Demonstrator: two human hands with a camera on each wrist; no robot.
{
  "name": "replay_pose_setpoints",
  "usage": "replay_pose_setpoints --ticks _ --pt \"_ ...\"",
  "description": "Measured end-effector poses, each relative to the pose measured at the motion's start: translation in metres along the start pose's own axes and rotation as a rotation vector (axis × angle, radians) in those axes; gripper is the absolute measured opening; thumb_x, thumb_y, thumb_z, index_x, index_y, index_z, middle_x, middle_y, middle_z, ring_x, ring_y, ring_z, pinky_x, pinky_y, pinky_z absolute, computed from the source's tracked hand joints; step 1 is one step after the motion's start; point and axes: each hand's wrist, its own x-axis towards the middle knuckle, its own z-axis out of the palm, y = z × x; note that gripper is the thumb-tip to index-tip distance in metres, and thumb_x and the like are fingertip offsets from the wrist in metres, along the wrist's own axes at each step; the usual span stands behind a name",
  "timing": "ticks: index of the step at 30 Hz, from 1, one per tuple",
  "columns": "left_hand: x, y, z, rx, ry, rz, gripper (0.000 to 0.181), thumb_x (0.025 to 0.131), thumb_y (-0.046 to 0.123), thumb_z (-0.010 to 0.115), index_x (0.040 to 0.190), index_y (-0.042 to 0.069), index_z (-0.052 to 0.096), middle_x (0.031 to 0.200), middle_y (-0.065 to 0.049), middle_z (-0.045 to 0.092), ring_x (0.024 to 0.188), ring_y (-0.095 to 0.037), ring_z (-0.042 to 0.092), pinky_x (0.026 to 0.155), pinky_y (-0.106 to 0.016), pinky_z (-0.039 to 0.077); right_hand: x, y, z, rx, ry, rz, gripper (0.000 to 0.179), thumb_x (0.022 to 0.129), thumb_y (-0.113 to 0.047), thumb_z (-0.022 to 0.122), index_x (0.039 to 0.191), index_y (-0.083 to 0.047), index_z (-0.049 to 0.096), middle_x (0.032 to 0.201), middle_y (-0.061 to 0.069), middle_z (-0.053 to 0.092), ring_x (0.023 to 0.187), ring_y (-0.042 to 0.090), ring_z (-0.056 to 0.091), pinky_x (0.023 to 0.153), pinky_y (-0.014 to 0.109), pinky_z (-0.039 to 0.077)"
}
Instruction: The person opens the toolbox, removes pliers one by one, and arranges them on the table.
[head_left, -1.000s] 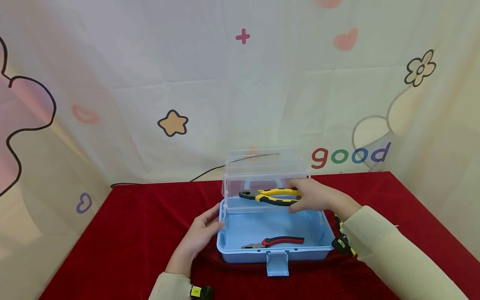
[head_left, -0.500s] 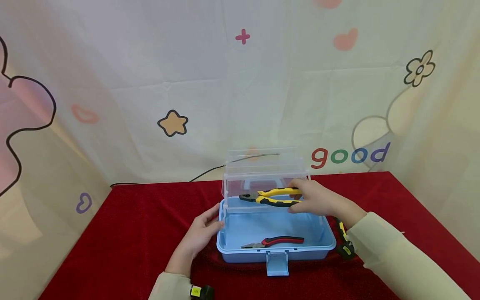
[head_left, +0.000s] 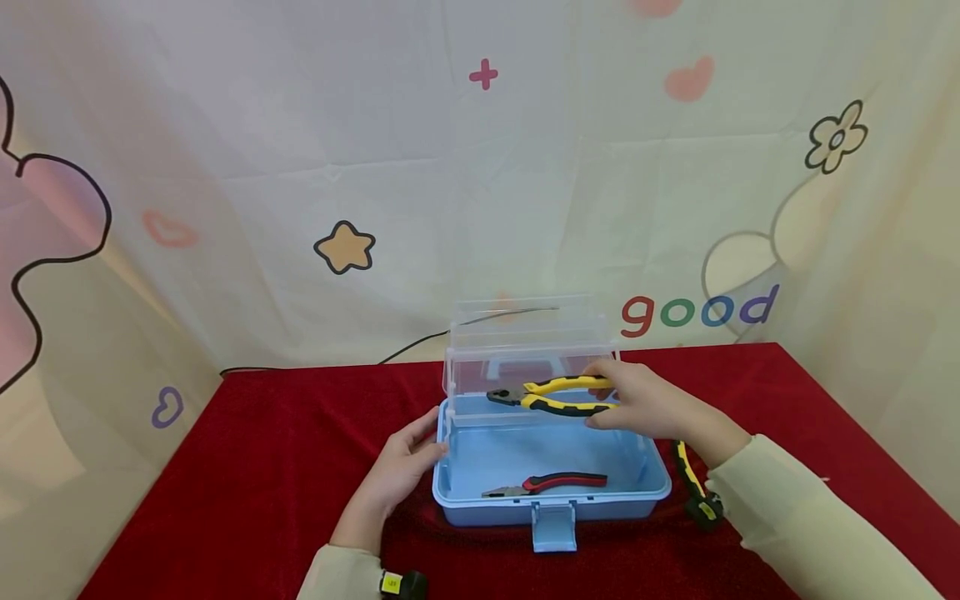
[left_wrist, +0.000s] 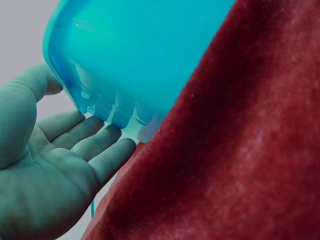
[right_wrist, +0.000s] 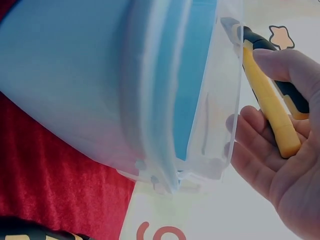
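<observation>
A light blue toolbox (head_left: pixel 551 512) lies with its clear lid (head_left: pixel 525 329) raised at the back. My left hand (head_left: pixel 401 462) is at its left end, with thumb over the rim and fingers against the outer wall, as the left wrist view shows. Above the rear of the box, my right hand (head_left: pixel 637 400) holds yellow-and-black combination pliers (head_left: pixel 562 407) by the handles, jaws to the left. In the right wrist view the pliers (right_wrist: pixel 272 110) lie between thumb and fingers, handles spread. Inside the box, near the front wall, rest red-and-black pliers (head_left: pixel 566 480).
Red cloth (head_left: pixel 262 483) covers the table. Something yellow and black (head_left: pixel 686 467) lies right of the box, partly hidden by the right arm. A blue latch (head_left: pixel 554 533) hangs at the box front. A patterned curtain (head_left: pixel 420 192) stands behind, with a thin cable along its foot.
My right hand has moved slightly right and down with the yellow-and-black pliers, uncovering more of the object right of the box. My left hand and the toolbox stay in place.
</observation>
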Motion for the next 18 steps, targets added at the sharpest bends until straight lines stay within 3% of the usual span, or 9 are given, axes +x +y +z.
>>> replay_pose_setpoints --ticks 18 --pt "-0.001 0.001 0.0 0.005 -0.009 0.004 0.059 0.092 0.014 0.058 0.146 0.013 0.036 0.149 -0.012 0.039 0.13 -0.032 0.047 0.099 -0.044 0.046 -0.018 0.006 -0.001 0.066 0.074 0.007 0.055 0.074 -0.025 0.079 0.12 -0.009 0.053 0.113 0.011 0.06 0.1 0.027 0.061 0.071 0.033 0.059"
